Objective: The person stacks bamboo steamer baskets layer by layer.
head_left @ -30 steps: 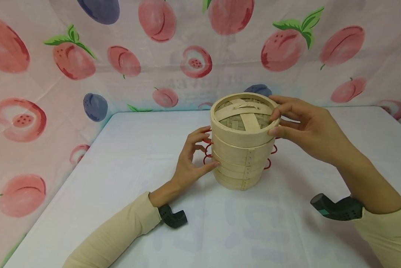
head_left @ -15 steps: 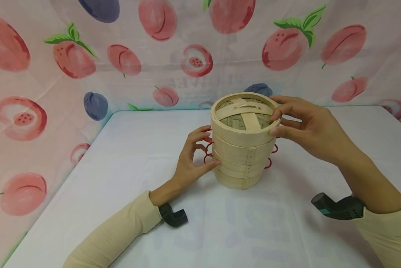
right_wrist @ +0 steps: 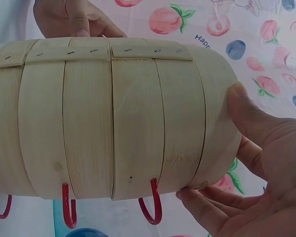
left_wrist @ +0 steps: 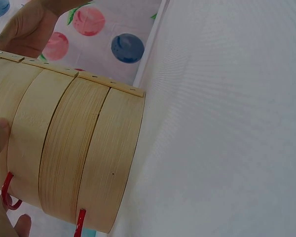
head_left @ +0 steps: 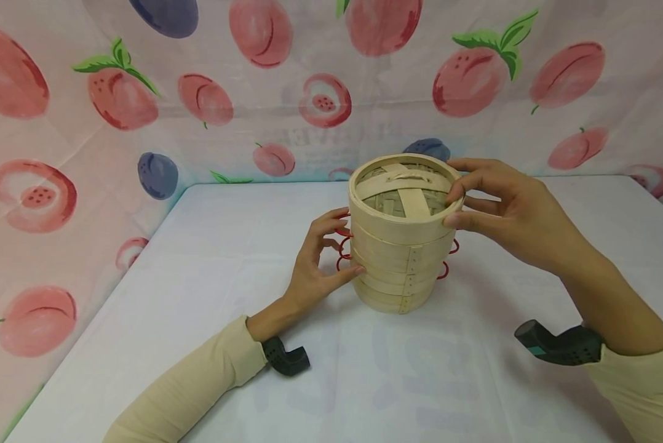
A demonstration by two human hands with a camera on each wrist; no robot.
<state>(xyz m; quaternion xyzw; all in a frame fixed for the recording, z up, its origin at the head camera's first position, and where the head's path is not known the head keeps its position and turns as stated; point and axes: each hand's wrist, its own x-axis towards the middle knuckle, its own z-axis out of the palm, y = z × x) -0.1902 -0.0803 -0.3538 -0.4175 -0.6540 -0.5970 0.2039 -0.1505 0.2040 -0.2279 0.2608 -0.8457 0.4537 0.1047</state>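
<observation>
A stacked bamboo steamer stands upright on the white table, with red loop handles on both sides. Its woven lid, crossed by two flat strips, sits on top. My left hand grips the steamer's left side, thumb on the front wall and fingers by the red loops. On the opposite side, my right hand pinches the lid's rim between thumb and fingers. The right wrist view shows that thumb against the pale lid band, with fingers curled beneath. Stapled seams run down the wall.
The table wears a white cloth. Behind and to the left hangs a pink curtain printed with peaches and plums. A dark wrist device shows on the left wrist and another device on the right.
</observation>
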